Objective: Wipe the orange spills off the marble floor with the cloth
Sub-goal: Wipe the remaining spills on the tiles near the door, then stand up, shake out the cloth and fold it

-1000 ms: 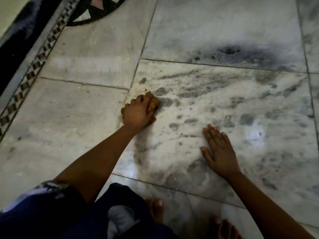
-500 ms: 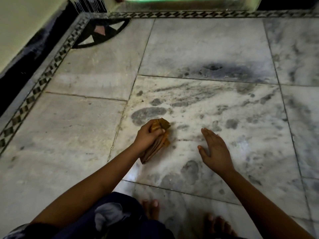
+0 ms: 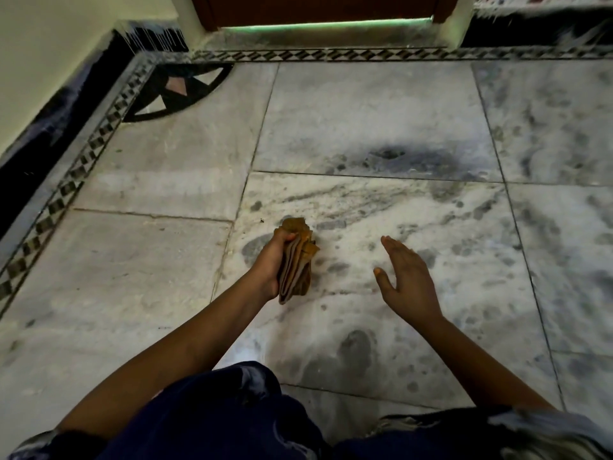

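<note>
My left hand point(image 3: 270, 262) grips a bunched, folded orange-brown cloth point(image 3: 298, 260), held upright above the marble floor point(image 3: 365, 127). The cloth hangs below my fist and looks lifted off the tile. My right hand point(image 3: 406, 277) hovers open to the right of it, fingers together and pointing away, palm turned toward the cloth. The tile under both hands has grey veins and dark damp patches, one point(image 3: 257, 247) just left of the cloth. No orange spill is plainly visible on the floor.
A black-and-white patterned border point(image 3: 83, 180) runs along the wall on the left and across the back. A dark wooden door with a lit gap point(image 3: 325, 23) stands at the top. My knees in dark blue cloth point(image 3: 215, 416) fill the bottom.
My left hand has pulled the cloth back toward me and raised it from the floor. My right hand has lifted off the tile and turned on edge. The view has tilted up toward the door.
</note>
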